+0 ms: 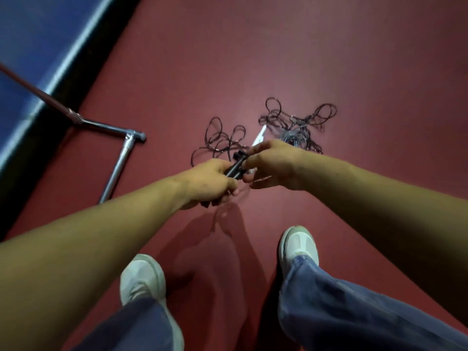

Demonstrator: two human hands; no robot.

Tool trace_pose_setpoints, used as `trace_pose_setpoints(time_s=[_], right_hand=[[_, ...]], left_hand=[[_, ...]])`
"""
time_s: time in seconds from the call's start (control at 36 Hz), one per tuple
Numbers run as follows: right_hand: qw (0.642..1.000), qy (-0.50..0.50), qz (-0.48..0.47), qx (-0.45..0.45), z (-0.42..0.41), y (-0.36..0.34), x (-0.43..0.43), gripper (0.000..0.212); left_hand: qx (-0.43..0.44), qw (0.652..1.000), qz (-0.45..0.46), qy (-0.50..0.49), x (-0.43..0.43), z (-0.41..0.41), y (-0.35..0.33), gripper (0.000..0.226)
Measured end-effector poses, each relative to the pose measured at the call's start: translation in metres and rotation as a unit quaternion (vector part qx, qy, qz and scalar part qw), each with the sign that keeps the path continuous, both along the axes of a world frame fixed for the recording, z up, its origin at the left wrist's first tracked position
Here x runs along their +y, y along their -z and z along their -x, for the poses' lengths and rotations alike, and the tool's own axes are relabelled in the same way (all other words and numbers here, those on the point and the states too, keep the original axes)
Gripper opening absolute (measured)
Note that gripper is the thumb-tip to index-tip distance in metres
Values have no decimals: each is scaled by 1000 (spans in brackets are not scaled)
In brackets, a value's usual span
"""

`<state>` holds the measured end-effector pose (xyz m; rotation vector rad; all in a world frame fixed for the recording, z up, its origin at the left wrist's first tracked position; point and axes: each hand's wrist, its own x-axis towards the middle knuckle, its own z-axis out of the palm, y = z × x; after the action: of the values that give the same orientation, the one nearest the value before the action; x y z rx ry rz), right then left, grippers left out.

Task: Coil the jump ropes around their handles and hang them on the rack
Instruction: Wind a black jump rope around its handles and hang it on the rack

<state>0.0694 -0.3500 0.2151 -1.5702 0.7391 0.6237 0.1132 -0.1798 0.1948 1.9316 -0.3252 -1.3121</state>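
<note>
Most of the black handles are buried in my left hand, so no clue how many I've actually got there. My right hand covers the near edge of the far rope tangle plus most of some white thing I honestly can't identify. The rack only shows its foot pipes before running off the left edge, and my jeans get chopped at the bottom.

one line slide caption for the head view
Standing on a red floor, left hand and right hand hold black jump rope handles; tangled ropes lie beyond.
</note>
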Motion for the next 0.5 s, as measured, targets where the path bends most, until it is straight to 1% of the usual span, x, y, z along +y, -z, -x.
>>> trace_pose_setpoints(time_s=[0.08,0.17,0.22,0.28,0.36,0.44,0.5], right_hand=[[999,13,17,-40,7,-51,14,21],[993,52,44,-92,20,-101,31,21],[987,71,51,-135,32,-131,45,18],[980,105,31,-164,40,-148,54,13],[970,135,-16,-200,63,-173,67,16],[962,148,-40,-225,84,-193,73,27],[952,188,-74,-228,91,-203,75,28]], left_hand=[[-15,999,33,-23,9,9,-54,21],[-35,996,52,-65,22,23,-103,18],[-55,992,58,-97,33,34,-129,18],[-68,987,57,-135,41,41,-145,18],[-105,974,46,-195,51,56,-172,14],[-150,947,57,-277,60,64,-192,11],[-175,926,69,-328,66,64,-200,11]])
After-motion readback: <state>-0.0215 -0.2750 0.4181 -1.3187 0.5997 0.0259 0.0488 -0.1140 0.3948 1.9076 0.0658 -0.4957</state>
